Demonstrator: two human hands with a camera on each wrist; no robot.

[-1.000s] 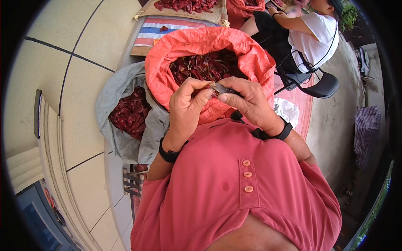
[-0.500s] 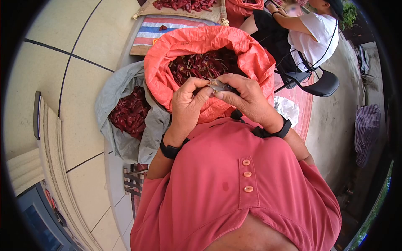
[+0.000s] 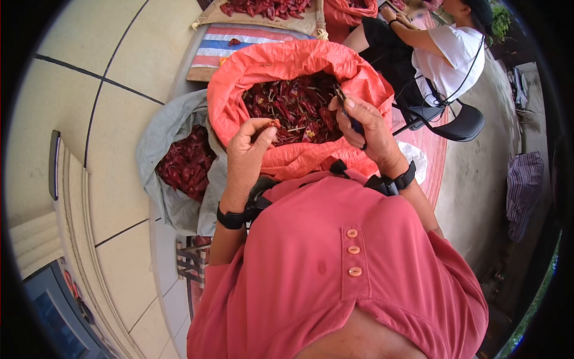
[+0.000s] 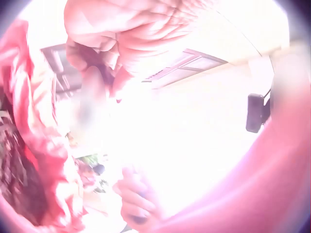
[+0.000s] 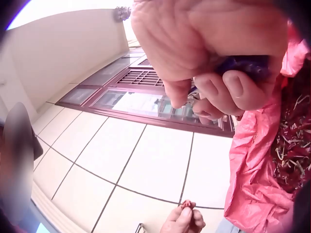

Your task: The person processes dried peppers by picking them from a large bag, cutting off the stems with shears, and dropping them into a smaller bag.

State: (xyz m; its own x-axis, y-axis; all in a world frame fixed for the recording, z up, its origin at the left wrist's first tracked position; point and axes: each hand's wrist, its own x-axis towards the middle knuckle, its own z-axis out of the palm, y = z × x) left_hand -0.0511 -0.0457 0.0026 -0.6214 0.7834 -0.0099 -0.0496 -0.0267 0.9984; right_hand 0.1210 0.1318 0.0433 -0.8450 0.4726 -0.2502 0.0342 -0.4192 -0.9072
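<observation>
Over the orange-red sack, my left hand pinches a small piece of dried red chili between thumb and fingertips; the piece also shows in the right wrist view. My right hand, at the sack's right side, grips scissors with a dark blue handle, their narrow metal tip pointing up and away. Fingers cover much of the scissors. Inside the sack lie many dried red chilies with pale stems. The left wrist view is washed out by glare.
A grey sack of red chilies stands at the left. Beyond the orange-red sack are a striped sheet and a woven mat with chilies. Another person sits at upper right on a black chair.
My hands, together over the sack with the blade at the chili, have come apart. The right hand has moved right with the scissors, now tip up; the left has shifted left with the chili piece.
</observation>
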